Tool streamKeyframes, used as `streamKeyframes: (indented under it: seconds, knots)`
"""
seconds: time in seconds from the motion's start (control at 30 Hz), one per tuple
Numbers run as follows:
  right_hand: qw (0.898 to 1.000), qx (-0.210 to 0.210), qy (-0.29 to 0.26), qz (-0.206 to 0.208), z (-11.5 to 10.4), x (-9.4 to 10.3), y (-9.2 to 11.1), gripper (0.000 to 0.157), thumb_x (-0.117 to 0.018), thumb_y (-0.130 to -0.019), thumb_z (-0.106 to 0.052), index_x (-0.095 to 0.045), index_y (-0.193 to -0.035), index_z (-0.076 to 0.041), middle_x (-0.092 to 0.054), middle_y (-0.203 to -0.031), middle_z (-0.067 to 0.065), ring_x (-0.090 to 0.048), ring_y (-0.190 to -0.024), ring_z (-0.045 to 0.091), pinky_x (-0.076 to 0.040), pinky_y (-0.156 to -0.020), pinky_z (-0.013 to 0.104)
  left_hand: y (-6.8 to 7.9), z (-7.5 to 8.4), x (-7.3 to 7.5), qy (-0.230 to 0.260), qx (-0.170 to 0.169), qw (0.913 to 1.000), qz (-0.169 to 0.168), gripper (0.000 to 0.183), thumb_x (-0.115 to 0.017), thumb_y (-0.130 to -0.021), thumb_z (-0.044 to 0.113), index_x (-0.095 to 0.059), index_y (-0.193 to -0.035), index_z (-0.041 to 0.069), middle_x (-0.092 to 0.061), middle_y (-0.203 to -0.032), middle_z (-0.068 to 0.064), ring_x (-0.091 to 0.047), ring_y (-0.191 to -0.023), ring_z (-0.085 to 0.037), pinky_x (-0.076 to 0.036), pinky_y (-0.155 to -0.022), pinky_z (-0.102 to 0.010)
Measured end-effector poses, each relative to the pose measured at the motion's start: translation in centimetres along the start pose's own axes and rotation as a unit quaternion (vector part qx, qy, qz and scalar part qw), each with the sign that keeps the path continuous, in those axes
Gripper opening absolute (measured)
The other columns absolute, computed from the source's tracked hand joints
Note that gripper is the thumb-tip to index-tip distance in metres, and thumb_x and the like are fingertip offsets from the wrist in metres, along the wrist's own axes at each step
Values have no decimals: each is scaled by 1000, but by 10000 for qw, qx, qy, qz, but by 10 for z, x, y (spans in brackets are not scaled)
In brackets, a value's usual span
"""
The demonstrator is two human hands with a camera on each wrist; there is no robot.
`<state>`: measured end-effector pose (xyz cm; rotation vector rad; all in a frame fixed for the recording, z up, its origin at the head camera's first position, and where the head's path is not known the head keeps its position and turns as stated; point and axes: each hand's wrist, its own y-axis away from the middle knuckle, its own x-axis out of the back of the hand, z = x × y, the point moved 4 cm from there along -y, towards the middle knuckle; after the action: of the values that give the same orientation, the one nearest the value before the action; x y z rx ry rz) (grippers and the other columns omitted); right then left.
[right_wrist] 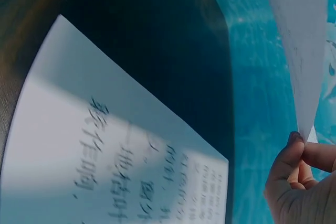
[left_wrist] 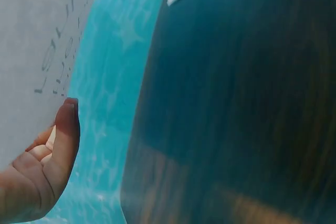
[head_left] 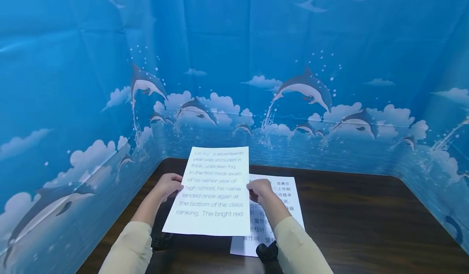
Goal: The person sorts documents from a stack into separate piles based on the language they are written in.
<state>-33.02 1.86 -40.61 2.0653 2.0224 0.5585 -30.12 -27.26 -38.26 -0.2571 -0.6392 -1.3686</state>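
Note:
A white sheet of paper printed with English text is held up, tilted, above the table. My left hand pinches its left edge, and in the left wrist view that hand has its thumb along the sheet's margin. On the opposite edge my right hand grips the paper between thumb and fingers, which the right wrist view shows closely at the hand. Beneath and to the right lies a second sheet with Chinese text, flat on the table, partly covered by the raised sheet and my right forearm.
The dark wooden table extends to the right and behind the papers. A blue curtain printed with dolphins and clouds encloses the table at the back and both sides. Dark wrist devices sit under the forearms.

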Motion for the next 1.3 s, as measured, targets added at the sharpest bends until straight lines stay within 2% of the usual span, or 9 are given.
streamKeyframes:
  seconds: [0.13,0.33,0.63,0.77,0.97,1.3]
  knots:
    - [9999,-122,26,1,8,-11,-2,21,-58,-84,-6,-63,-102,5,-58,-76,8,-54,-62,13,-48,-58,20,-4,-12,5,-94,-25,10000,-21,32,-52,-88,0,-51,-118,-10,-59,-103,-25,-63,-77,-24,-54,-69,-35]
    - [9996,-265,36,4,22,-24,-6,25,-58,-84,-7,-61,-105,6,-61,-78,9,-55,-60,11,-47,-57,18,-12,-28,8,-175,107,9998,-7,32,-53,-87,0,-52,-117,-10,-60,-101,-24,-64,-76,-24,-55,-69,-37]
    - [9994,-251,121,181,42,-44,-18,28,-62,-81,-5,-59,-105,8,-63,-78,12,-58,-58,12,-48,-53,18,-21,-52,11,-477,332,9983,60,26,-52,-86,-1,-54,-111,-10,-60,-96,-23,-63,-77,-26,-52,-71,-40]
    - [9989,-250,238,304,50,-52,-21,27,-62,-80,-4,-58,-104,9,-62,-75,12,-57,-56,12,-46,-51,18,-23,-58,10,-612,360,9974,154,24,-53,-85,-1,-56,-108,-10,-60,-94,-22,-60,-79,-28,-48,-70,-40]
    - [9987,-181,230,413,56,-58,-20,19,-62,-77,1,-60,-94,10,-61,-68,11,-56,-51,12,-46,-47,18,-22,-63,6,-786,290,9961,269,21,-52,-84,-4,-57,-103,-10,-59,-92,-23,-57,-82,-31,-47,-72,-40]
    - [9984,16,356,440,56,-60,-13,23,-60,-76,6,-56,-97,14,-58,-71,14,-57,-51,13,-51,-48,20,-26,-72,-3,-868,313,9942,551,20,-54,-82,-4,-57,-102,-9,-58,-95,-24,-56,-84,-33,-47,-71,-40]
